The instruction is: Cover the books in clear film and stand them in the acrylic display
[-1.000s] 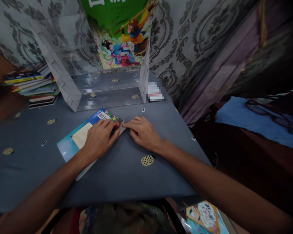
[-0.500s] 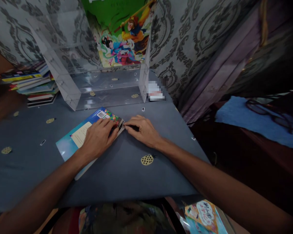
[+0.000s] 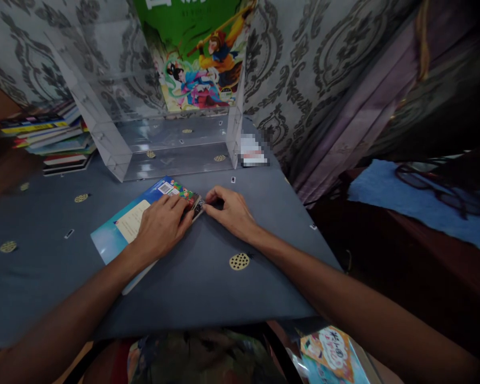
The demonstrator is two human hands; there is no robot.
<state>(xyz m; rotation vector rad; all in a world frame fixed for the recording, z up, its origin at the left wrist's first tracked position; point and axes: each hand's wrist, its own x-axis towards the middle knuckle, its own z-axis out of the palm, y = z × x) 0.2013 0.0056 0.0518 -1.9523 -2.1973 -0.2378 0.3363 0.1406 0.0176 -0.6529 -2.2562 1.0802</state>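
A paperback book with a teal-blue cover and a cream label lies flat on the grey-blue tablecloth. My left hand is curled over its right part and hides much of the cover. My right hand comes in from the right, its fingertips pinching the book's corner near a colourful printed patch. Both hands are almost touching at that corner. The book's far right edge is partly hidden by my fingers.
A clear acrylic stand holds an illustrated green-covered book upright ahead. A stack of books sits at the far left. A blurred object lies beside the stand. Patterned wallpaper, a curtain and glasses on blue cloth lie right.
My right hand's fingers have drawn in tighter at the book's corner, with the thumb side arching up. The view has drifted slightly, and the book has barely moved.
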